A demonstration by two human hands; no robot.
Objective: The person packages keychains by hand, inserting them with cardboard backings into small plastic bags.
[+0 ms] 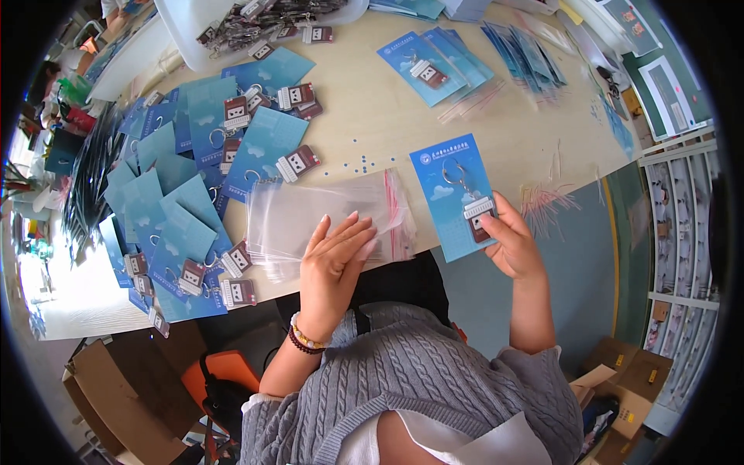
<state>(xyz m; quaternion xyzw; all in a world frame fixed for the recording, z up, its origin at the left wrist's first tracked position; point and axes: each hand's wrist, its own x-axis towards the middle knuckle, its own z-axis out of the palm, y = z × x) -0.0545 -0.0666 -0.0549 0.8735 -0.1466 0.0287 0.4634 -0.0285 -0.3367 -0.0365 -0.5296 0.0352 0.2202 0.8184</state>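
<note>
My right hand (pixel 513 239) grips a blue card (pixel 434 213) by its lower right edge. A keychain (pixel 479 215) with a metal ring and a brown-and-white charm is fixed to that card, and my thumb presses on the charm. My left hand (pixel 335 260) lies with its fingers stretched out on a stack of clear plastic bags (pixel 298 217) with pink-red seal strips. It holds nothing that I can see. To the left of the bags is a loose heap of blue cards with keychains (pixel 186 194).
A white bin (pixel 180 39) of keychains stands at the back. Bagged cards (pixel 465 66) lie at the far right, near pink ties (pixel 542 203). Small blue dots (pixel 364 164) are scattered mid-table. Cardboard boxes (pixel 132 387) stand below left; a shelf rack (pixel 682 225) is at right.
</note>
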